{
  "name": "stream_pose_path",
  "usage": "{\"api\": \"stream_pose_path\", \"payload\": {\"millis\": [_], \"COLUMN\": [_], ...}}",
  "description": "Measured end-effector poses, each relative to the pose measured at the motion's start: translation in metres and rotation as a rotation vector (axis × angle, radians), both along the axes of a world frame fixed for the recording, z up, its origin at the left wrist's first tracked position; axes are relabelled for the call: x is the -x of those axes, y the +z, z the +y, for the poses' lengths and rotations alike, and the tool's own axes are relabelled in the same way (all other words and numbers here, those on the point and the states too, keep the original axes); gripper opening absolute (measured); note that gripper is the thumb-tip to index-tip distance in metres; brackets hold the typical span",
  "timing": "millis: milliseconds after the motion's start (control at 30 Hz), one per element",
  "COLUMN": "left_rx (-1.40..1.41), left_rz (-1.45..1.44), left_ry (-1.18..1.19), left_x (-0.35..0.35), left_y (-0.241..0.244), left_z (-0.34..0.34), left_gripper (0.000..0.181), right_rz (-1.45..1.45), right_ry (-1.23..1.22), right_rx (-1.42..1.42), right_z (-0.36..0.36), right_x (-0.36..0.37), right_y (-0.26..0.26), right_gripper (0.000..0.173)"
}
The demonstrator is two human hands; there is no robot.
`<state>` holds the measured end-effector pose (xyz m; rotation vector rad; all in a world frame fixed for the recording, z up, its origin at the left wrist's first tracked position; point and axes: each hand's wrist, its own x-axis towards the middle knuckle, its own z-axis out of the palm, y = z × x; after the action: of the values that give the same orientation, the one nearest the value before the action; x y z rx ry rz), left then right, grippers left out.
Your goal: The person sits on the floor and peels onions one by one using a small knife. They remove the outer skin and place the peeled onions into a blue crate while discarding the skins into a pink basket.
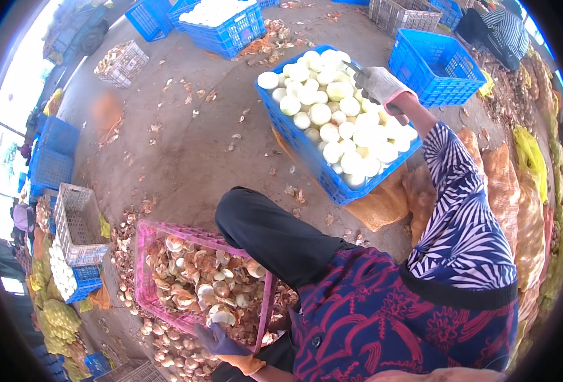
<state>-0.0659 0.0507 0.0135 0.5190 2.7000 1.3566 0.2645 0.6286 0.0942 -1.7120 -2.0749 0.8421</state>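
Note:
My right hand (382,86), in a pale grey glove, is above the far right side of a blue plastic crate (291,143) heaped with peeled white onions (329,114). It holds a dark knife (353,68), whose tip points left over the onions. My left hand (229,347), in a purple and orange glove, is at the near edge of a pink plastic crate (145,272). Its fingers are apart, close beside a pale onion piece (221,315); whether they touch it is unclear. Onion skins and cut ends (205,272) lie in the pink crate.
Unpeeled onions (181,351) and skins lie around the pink crate. An orange mesh sack (382,205) lies under the onion crate, with full sacks (501,186) on the right. A blue crate (434,67) stands behind my right hand. A person in stripes (503,31) sits far right.

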Motion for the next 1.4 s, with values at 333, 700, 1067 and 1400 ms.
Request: {"api": "stream_pose_path", "payload": {"millis": [333,700,1067,1400], "left_rx": [-0.100,-0.209,-0.090,-0.343], "left_rz": [-0.124,-0.223,0.046,-0.242], "left_ry": [0.019,0.136,0.090,0.250], "left_x": [-0.002,0.001,0.006,0.011], "left_y": [0.007,0.008,0.004,-0.001], "left_z": [0.024,0.008,-0.036,-0.034], "left_gripper": [0.054,0.054,0.043,0.045], "right_rz": [-0.263,-0.593,-0.685,-1.086], "right_ry": [0.348,0.632,0.632,0.710], "right_rx": [-0.121,-0.286,-0.297,-0.450], "right_z": [-0.009,0.014,0.021,0.039], "right_x": [-0.009,0.002,0.023,0.012], "right_y": [-0.044,-0.045,-0.050,-0.076], "right_gripper": [0.020,0.013,0.016,0.022]}}
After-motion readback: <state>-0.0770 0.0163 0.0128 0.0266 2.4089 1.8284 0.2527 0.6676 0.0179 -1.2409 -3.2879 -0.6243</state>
